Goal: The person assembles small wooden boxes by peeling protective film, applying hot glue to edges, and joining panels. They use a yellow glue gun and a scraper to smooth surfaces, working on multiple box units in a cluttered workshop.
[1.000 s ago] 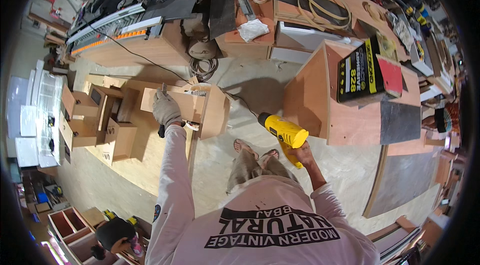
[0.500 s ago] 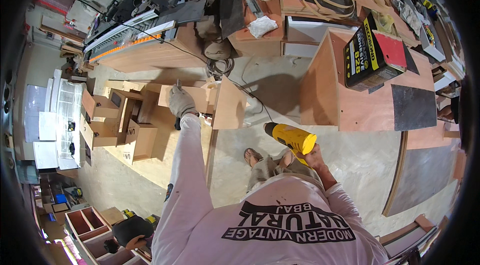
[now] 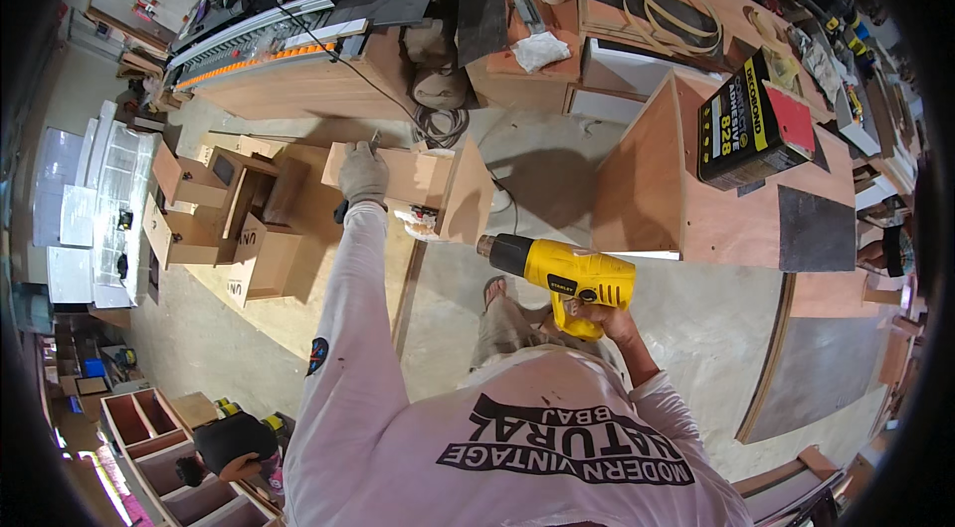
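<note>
Your heat gun [image 3: 557,273] is bright yellow with a black nozzle, and your left glove [image 3: 363,174] is grey. The wooden panel [image 3: 408,179] is reddish-brown ply, same as the bench [image 3: 736,219]. That can [image 3: 751,124] is black, yellow and red.

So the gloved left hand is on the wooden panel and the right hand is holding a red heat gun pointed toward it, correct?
Not quite: the heat gun is yellow with a black nozzle, not red, as the head view shows. The rest stands: the gloved left hand rests on the wooden panel, and the right hand grips the gun's handle with the nozzle toward that panel.
</note>
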`<state>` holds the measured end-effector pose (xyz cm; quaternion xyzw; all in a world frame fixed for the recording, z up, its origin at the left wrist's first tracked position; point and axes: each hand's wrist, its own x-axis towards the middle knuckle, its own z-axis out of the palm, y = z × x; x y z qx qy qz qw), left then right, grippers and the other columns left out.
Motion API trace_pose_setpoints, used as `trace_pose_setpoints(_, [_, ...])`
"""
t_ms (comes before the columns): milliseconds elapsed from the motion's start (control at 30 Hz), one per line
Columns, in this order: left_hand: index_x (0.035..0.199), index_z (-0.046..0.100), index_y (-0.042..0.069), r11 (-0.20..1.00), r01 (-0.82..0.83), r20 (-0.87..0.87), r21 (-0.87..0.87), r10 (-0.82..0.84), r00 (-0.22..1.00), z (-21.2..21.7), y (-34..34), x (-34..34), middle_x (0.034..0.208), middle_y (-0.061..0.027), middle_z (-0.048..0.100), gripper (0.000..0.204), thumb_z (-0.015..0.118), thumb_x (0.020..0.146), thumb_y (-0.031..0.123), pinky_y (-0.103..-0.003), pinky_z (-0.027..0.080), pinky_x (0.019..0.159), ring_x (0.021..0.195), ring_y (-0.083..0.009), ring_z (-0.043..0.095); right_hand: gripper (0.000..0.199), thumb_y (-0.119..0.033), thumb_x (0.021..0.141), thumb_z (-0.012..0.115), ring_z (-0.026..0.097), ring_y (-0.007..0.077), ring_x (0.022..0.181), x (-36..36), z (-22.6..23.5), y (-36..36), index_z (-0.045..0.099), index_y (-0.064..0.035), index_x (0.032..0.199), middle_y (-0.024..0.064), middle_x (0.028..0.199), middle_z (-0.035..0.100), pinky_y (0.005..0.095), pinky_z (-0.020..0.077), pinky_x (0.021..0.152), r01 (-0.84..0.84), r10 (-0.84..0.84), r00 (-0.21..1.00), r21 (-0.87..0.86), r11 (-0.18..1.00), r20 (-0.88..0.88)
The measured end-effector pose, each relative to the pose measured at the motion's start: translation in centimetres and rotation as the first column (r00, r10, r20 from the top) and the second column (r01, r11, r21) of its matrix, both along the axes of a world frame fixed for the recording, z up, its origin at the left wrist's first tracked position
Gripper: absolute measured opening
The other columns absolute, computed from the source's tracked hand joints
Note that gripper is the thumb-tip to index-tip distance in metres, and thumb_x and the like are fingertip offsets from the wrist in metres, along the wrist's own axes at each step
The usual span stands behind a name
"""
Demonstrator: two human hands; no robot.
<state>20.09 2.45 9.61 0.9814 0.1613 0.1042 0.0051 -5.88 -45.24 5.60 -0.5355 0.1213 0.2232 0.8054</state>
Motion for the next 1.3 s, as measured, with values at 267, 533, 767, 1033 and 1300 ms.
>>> trace_pose_setpoints(267, [0.109, 0.066, 0.009, 0.988, 0.145, -0.052, 0.046, -0.143, 0.988, 0.5, 2.4, 0.9, 0.112, -0.0132, 0.064, 0.025, 0.062, 0.097, 0.030, -0.049, 0.060, 0.079, 0.094, -0.0336, 0.073, 0.041, -0.002, 0.072, 0.079, 0.068, 0.0174, 0.088, -0.8, -3.0, 2.8, 0.071, -0.0071, 0.113, 0.0035, 0.100, 0.072, 0.0325, 0.0560, 0.079, 0.062, -0.057, 0.997, -0.100, 0.993, 0.058])
trace_pose_setpoints(533, [0.118, 0.066, 0.010, 0.983, 0.175, -0.021, -0.047, -0.176, 0.984, 0.3, 3.1, 0.1, 0.116, -0.0117, 0.067, 0.028, 0.061, 0.096, 0.027, -0.047, 0.058, 0.085, 0.102, -0.0327, 0.070, 0.032, -0.004, 0.070, 0.077, 0.064, 0.0181, 0.080, -1.3, -2.7, 6.1, 0.069, -0.0062, 0.101, 0.0035, 0.089, 0.067, 0.0335, 0.0525, 0.076, 0.173, -0.170, 0.985, -0.107, 0.979, 0.037])
trace_pose_setpoints(767, [0.113, 0.067, 0.010, 0.976, 0.216, 0.064, 0.010, -0.216, 0.974, -0.2, 3.2, 0.7, 0.109, -0.0105, 0.069, 0.026, 0.062, 0.096, 0.030, -0.046, 0.058, 0.080, 0.094, -0.0315, 0.072, 0.028, -0.007, 0.071, 0.077, 0.063, 0.0198, 0.079, 3.1, -2.2, 7.5, 0.067, -0.0041, 0.097, 0.0061, 0.087, 0.066, 0.0341, 0.0519, 0.077, 0.267, -0.261, 0.960, -0.053, 0.962, 0.099])
trace_pose_setpoints(1033, [0.117, 0.067, 0.010, 0.980, 0.196, 0.062, 0.043, -0.199, 0.978, -0.1, 3.1, 0.5, 0.112, -0.0100, 0.069, 0.029, 0.065, 0.096, 0.031, -0.046, 0.059, 0.080, 0.095, -0.0310, 0.072, 0.030, -0.007, 0.075, 0.075, 0.064, 0.0202, 0.078, 10.0, -2.8, 6.4, 0.067, -0.0005, 0.103, 0.0069, 0.087, 0.066, 0.0329, 0.0523, 0.075, 0.227, -0.225, 0.952, 0.018, 0.974, 0.207])
trace_pose_setpoints(1300, [0.120, 0.065, 0.010, 0.980, 0.185, 0.063, 0.069, -0.189, 0.980, -0.4, 2.9, 0.6, 0.118, -0.0097, 0.070, 0.032, 0.064, 0.096, 0.031, -0.046, 0.060, 0.082, 0.100, -0.0310, 0.073, 0.023, -0.007, 0.076, 0.075, 0.064, 0.0193, 0.076, 9.0, -3.7, 6.8, 0.069, -0.0026, 0.097, 0.0062, 0.085, 0.067, 0.0330, 0.0517, 0.074, 0.177, -0.179, 0.978, 0.024, 0.984, 0.111])
